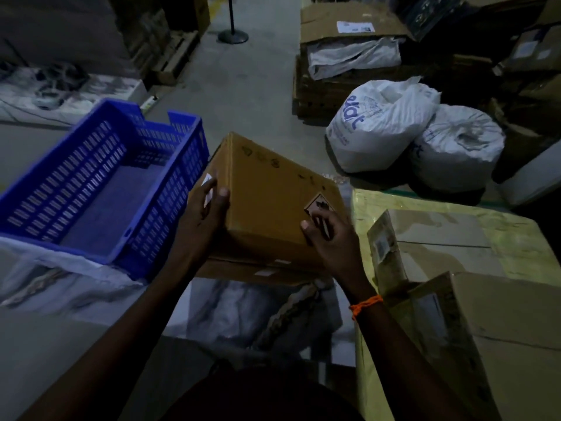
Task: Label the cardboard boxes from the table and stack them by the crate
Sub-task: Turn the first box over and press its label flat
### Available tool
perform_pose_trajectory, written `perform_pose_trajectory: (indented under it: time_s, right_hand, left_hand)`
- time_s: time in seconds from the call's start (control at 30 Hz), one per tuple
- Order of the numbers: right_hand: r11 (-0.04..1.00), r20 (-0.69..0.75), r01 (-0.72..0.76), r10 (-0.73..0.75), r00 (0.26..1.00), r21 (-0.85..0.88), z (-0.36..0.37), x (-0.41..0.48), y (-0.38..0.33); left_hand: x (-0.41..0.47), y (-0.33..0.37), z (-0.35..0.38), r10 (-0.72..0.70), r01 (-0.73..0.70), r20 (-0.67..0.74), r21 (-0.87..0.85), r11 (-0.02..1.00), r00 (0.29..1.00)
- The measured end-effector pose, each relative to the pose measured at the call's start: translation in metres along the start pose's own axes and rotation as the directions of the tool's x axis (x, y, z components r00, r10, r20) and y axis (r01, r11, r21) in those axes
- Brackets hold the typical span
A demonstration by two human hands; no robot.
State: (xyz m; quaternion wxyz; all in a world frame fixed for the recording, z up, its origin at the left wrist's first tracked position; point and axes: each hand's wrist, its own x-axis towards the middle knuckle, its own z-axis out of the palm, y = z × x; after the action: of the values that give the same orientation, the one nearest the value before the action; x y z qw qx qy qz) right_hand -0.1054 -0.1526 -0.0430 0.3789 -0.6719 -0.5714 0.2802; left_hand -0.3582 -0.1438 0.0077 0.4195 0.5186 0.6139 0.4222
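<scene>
Lower right: more cardboard boxes (501, 323) wait on the yellow-wrapped table (440, 205), one standing on edge. Orange thread (365, 305) on the right wrist.

Centre frame: right hand (331, 241) wraps the near right corner of the held box (273, 189), fingers over a diamond sticker (317, 205). Left hand (203, 208) clamps the left side, thumb on top, fingers down the side face across a white label (208, 179). Both hands are gripping, neither is spread free. The held box is tilted above a flatter box (258, 271), just beside the blue crate (179, 183) at left. Can't tell if the two boxes touch.

My read: this is the set-down onto the stack by the crate. To do it well:
- square the edges to the box below
- lower it flat, not corner-first
- keep the label face outward and readable
- slide the fingers out only once the weight is down
- stay off the crate wall so nothing wedges

Risk – with that tilt it could slip off the stack.

Far: two white sacks (379, 126) upper right, an opened carton (349, 16) behind them, a post base (233, 36) top centre.
</scene>
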Motion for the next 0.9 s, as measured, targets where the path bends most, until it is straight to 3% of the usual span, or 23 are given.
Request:
perform_pose_trajectory:
  time_s: [0.1, 0.23, 0.4, 0.6, 0.9]
  right_hand:
    - [0.985, -0.015, -0.143, 0.142, 0.990, -0.098, -0.004, 0.013, 0.035]
    - [0.951, 0.058, -0.309, 0.308, 0.950, 0.009, -0.012, 0.020, 0.047]
    - [0.961, 0.044, -0.275, 0.274, 0.961, 0.017, -0.011, 0.016, 0.042]
    - [0.949, 0.032, -0.309, 0.312, 0.950, -0.070, -0.016, 0.013, 0.051]
    - [0.927, 0.130, -0.374, 0.372, 0.919, -0.008, -0.026, 0.044, 0.035]
  left_hand:
    - [0.005, -0.016, -0.023, -0.120, 0.120, 0.017, -0.032, 0.992, 0.993]
    - [0.009, -0.039, -0.038, -0.262, 0.267, 0.056, -0.126, 0.955, 0.963]
    - [-0.003, -0.055, -0.024, -0.398, 0.398, 0.043, -0.197, 0.896, 0.916]
    - [-0.003, -0.068, -0.014, -0.403, 0.407, 0.057, -0.125, 0.905, 0.914]
    - [0.029, -0.049, -0.012, -0.383, 0.385, 0.079, -0.008, 0.923, 0.920]
